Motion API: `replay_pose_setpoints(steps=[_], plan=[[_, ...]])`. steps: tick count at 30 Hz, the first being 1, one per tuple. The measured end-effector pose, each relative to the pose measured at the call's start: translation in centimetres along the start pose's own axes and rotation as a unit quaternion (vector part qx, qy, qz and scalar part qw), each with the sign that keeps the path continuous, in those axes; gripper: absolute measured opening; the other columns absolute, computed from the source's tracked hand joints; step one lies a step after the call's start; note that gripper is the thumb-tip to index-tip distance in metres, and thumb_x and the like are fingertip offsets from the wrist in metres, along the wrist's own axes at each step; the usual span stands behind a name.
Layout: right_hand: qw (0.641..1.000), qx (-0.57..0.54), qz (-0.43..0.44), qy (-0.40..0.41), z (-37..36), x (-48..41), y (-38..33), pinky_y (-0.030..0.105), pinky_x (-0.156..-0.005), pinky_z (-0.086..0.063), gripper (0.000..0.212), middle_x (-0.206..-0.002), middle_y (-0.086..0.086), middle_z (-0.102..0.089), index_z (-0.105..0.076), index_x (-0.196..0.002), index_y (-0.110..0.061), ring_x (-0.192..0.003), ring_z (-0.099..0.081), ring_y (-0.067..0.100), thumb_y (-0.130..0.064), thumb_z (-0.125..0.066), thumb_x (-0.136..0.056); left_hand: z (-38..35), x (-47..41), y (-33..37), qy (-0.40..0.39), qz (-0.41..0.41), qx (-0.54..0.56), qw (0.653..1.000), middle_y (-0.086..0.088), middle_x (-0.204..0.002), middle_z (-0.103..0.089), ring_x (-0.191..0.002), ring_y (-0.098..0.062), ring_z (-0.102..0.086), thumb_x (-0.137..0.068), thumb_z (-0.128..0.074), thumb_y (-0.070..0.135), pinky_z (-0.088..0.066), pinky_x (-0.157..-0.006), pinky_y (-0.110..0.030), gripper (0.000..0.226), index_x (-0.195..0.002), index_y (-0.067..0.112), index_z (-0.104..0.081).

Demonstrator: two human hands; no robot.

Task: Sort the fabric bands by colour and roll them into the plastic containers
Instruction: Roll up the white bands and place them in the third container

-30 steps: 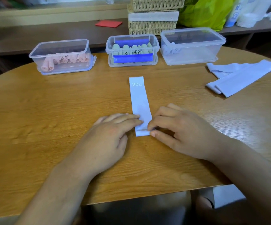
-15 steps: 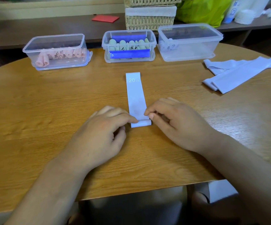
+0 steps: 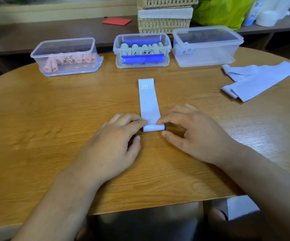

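A pale lavender fabric band (image 3: 148, 100) marked "20 LB" lies lengthwise in the middle of the wooden table (image 3: 36, 119). Its near end is curled into a small roll. My left hand (image 3: 116, 145) pinches the roll's left side and my right hand (image 3: 191, 134) pinches its right side. At the back stand three clear plastic containers: the left container (image 3: 64, 56) holds pink rolls, the middle container (image 3: 142, 50) holds pale green rolls and the right container (image 3: 206, 46) holds a lavender roll at its left end.
A loose pile of lavender bands (image 3: 260, 79) lies at the right of the table. Behind the containers a shelf carries wicker baskets (image 3: 165, 16), a red card (image 3: 117, 21) and a green bag (image 3: 222, 11). The table's front edge runs close below my wrists.
The flat near end of the band has been turned over into a small roll, and both hands have shifted slightly away from me with it.
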State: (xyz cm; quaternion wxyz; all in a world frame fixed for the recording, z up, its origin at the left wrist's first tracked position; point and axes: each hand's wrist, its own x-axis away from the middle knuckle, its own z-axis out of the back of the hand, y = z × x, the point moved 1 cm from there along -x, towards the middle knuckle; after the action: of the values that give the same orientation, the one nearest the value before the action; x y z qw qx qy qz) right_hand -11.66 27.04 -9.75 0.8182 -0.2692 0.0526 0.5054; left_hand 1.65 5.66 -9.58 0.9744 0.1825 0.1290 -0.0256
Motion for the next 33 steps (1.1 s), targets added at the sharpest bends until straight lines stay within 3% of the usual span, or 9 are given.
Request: replay_pose_setpoints(steps=[4,10,16,22,27,33], plan=[[1.000,0.003,-0.012,-0.001,-0.2,-0.1,0.2,0.037,-0.095,-0.051,0.031,-0.120,-0.018,-0.065,-0.073,-0.128,-0.031,-0.109,-0.055,0.009,-0.035,-0.072,-0.097,0.2,0.1,0.1,-0.004,-0.019,0.009,1.000,0.020,-0.141,-0.053,-0.136,-0.010,-0.046,-0.099,-0.057,0.022,-0.046,-0.110,-0.044,0.044,-0.142,0.031,-0.057],[0.999,0.016,-0.030,0.000,-0.3,-0.4,0.0,0.042,-0.096,-0.053,0.036,-0.120,-0.017,-0.063,-0.071,-0.133,-0.030,-0.113,-0.056,0.011,-0.038,-0.069,-0.098,0.1,-0.1,0.1,-0.017,-0.008,0.002,1.000,0.024,-0.142,-0.052,-0.136,-0.006,-0.045,-0.099,-0.048,0.033,-0.046,-0.109,-0.044,0.045,-0.143,0.037,-0.056],[0.998,0.044,-0.034,0.001,-0.4,-1.3,-0.5,0.041,-0.085,-0.054,0.017,-0.104,-0.020,-0.061,-0.066,-0.114,-0.034,-0.099,-0.056,0.009,-0.037,-0.067,-0.098,0.1,-0.2,0.1,-0.021,-0.007,0.006,1.000,0.023,-0.144,-0.053,-0.135,-0.009,-0.048,-0.099,-0.049,0.033,-0.046,-0.109,-0.045,0.047,-0.146,0.036,-0.054],[1.000,-0.003,-0.021,0.007,0.2,-0.7,-0.2,0.035,-0.086,-0.051,0.013,-0.099,-0.020,-0.065,-0.071,-0.111,-0.033,-0.097,-0.057,0.006,-0.033,-0.069,-0.098,0.4,0.1,0.0,0.018,0.036,0.054,0.998,0.017,-0.140,-0.057,-0.135,-0.005,-0.048,-0.096,-0.063,0.018,-0.041,-0.111,-0.028,0.055,-0.149,0.030,-0.051],[1.000,-0.001,0.001,-0.012,0.5,0.4,-0.4,0.038,-0.090,-0.051,0.013,-0.102,-0.021,-0.065,-0.071,-0.113,-0.034,-0.100,-0.058,0.005,-0.036,-0.067,-0.100,0.4,0.2,-0.1,-0.007,0.015,0.036,0.999,0.023,-0.139,-0.055,-0.135,-0.006,-0.047,-0.095,-0.061,0.015,-0.046,-0.108,-0.042,0.051,-0.142,0.033,-0.054],[1.000,-0.001,-0.005,0.011,0.2,0.0,0.0,0.036,-0.087,-0.051,0.020,-0.108,-0.021,-0.064,-0.076,-0.117,-0.033,-0.100,-0.059,0.008,-0.039,-0.063,-0.103,0.6,0.1,0.2,0.011,-0.024,0.048,0.998,0.021,-0.135,-0.057,-0.132,-0.010,-0.051,-0.094,-0.056,0.016,-0.048,-0.104,-0.046,0.043,-0.134,0.031,-0.060]])
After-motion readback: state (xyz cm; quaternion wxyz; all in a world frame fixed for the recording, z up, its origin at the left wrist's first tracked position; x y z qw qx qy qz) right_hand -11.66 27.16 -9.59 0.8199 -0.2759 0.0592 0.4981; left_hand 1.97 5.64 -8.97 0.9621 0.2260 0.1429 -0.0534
